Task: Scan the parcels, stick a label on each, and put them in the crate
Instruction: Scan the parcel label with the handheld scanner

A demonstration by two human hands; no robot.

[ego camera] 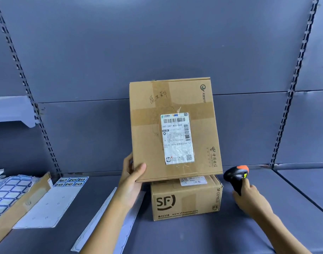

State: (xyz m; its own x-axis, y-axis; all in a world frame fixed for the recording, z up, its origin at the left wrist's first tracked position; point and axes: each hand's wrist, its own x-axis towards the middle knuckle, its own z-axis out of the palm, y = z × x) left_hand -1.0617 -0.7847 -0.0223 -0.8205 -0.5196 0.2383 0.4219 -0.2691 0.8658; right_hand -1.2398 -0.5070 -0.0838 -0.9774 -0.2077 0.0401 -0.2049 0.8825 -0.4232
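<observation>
Hands are working on either side of the SF parcel [186, 200], a brown box that is sitting on the grey shelf [202, 237]. Above the SF parcel, a flat cardboard parcel [149, 136] is standing upright and leaning slightly, with its lower edge along the SF parcel's top; I cannot tell whether the two are touching. Its white shipping label [177, 138], with the barcode near the top, is facing the camera.

The left hand [132, 177] is gripping this upright parcel at its lower left corner, just above and left of the SF parcel. The thumb is pressing on the front face and the fingers are curling round the left edge to the back.

The right hand [248, 197] is hovering to the right of the SF parcel, its fingers wrapping the black handle of a scanner [236, 176]. The scanner's orange-topped head is sitting just beside the SF parcel's upper right corner, close to the upright parcel's lower right corner but apart from it.

A small white sticker [192, 180] is showing on the SF parcel's top. Just left of the SF parcel a white backing strip [94, 230] is lying on the shelf under the left forearm. Farther left a label sheet [50, 202] is carrying six blue-bordered labels at its far end, and beyond it a cardboard flap [23, 200] and a stack of blue-bordered sheets [8, 191] are lying.
</observation>
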